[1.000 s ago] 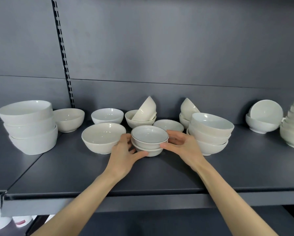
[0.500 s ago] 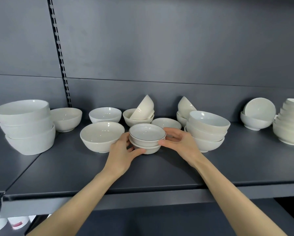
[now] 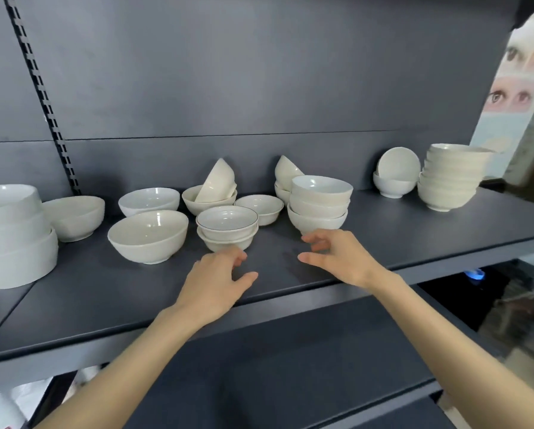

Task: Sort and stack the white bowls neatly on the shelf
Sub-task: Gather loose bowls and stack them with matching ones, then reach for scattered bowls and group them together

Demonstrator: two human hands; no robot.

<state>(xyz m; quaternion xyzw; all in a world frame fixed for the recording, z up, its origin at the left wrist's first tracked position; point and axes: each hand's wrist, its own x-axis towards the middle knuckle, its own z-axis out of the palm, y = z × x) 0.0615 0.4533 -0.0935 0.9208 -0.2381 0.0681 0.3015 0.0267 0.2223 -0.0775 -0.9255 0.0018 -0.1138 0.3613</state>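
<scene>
Both my hands are empty now: my left hand (image 3: pixel 217 278) hangs just in front of the rimmed pair (image 3: pixel 227 227), fingers loosely curled and clear of it, and my right hand (image 3: pixel 337 258) floats with fingers spread just below the stack of 3 (image 3: pixel 320 204), holding nothing. Half a second ago both hands cupped that pair of 2 small dark-rimmed bowls from either side; since then I have let go and drawn back toward the shelf's (image 3: pixel 290 274) front edge, and the pair sits nested on the shelf at its middle. Just to its left stands a wide single bowl (image 3: pixel 148 235), nearly touching it; behind it sits a shallow bowl (image 3: pixel 259 209), and further back a bowl with another tipped inside it (image 3: pixel 211 193). At far left rises a stack of big bowls (image 3: pixel 15 233) with a lone bowl (image 3: pixel 75 216) beside it. Well off to the right stand a tall ribbed stack (image 3: pixel 451 178) and a bowl holding a tilted one (image 3: pixel 395 174). The stack of 3 is closest to my right fingers.
</scene>
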